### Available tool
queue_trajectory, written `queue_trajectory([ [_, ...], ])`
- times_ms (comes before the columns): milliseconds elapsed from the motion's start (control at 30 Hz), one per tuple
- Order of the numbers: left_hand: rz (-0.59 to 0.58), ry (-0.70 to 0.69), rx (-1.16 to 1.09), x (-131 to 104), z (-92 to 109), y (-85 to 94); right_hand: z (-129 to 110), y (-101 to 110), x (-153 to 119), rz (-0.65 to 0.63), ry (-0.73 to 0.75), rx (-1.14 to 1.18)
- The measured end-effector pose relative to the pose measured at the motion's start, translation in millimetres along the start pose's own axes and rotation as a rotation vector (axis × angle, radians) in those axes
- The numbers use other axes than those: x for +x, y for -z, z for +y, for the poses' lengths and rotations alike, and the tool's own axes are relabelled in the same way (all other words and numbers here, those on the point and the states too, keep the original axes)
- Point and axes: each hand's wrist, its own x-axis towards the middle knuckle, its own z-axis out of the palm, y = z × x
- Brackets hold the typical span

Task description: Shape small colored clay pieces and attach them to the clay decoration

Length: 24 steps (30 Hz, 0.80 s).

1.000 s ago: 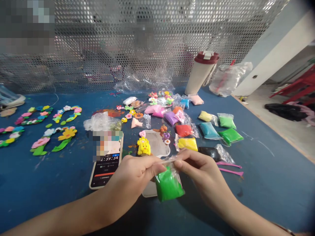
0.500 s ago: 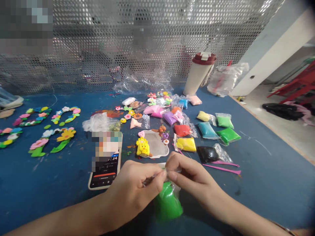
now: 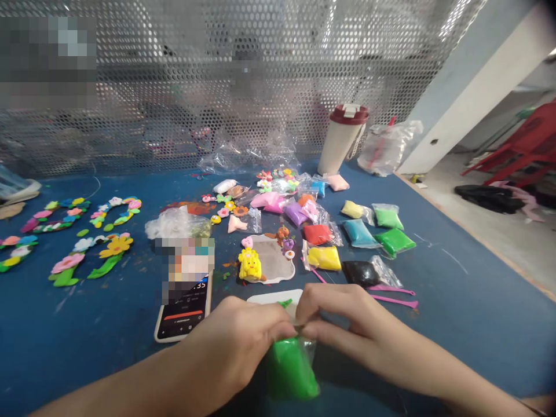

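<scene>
Both my left hand (image 3: 247,336) and my right hand (image 3: 343,315) pinch the top of a clear bag of green clay (image 3: 292,370), their fingertips close together. The bag hangs below my fingers near the front edge. Behind my hands lies a white board (image 3: 264,297), partly covered, with a small green piece (image 3: 285,303) on it by my fingertips. Farther back is a white-rimmed plaque (image 3: 274,263) with a yellow clay figure (image 3: 250,264) on its left and small clay fruits at its right.
A phone (image 3: 185,313) lies left of my hands. Several clay packets, including a yellow one (image 3: 324,258) and a black one (image 3: 360,273), and pink tools (image 3: 395,302) lie right. A tumbler (image 3: 341,142) stands behind; flowered clay rings (image 3: 91,258) lie left.
My hands and the green bag have shifted slightly down in the view. More of the white board shows behind them, with the small green piece now visible. The whole view has moved a little.
</scene>
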Motion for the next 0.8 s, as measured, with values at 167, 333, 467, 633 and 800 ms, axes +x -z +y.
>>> queue_trajectory([
  [167, 0.003, 0.068, -0.099, -1, 5, 2.2, -5, 3, -6, 0.084, 0.020, -0.093],
  [333, 0.172, 0.213, -0.196, -10, 18, 15.5, -6, 56, 1, 0.365, 0.017, -0.299],
  [467, 0.239, 0.222, -0.053, -17, 20, 18.8, 27, 123, 27, 0.650, -0.196, -0.519],
  [633, 0.208, 0.248, 0.129, -18, 3, -0.5, 85, 155, 56, 0.552, -0.350, -0.691],
  [800, 0.205, 0.092, 0.583, -11, -15, -30.7, 86, 132, 50, 0.695, -0.174, -0.851],
])
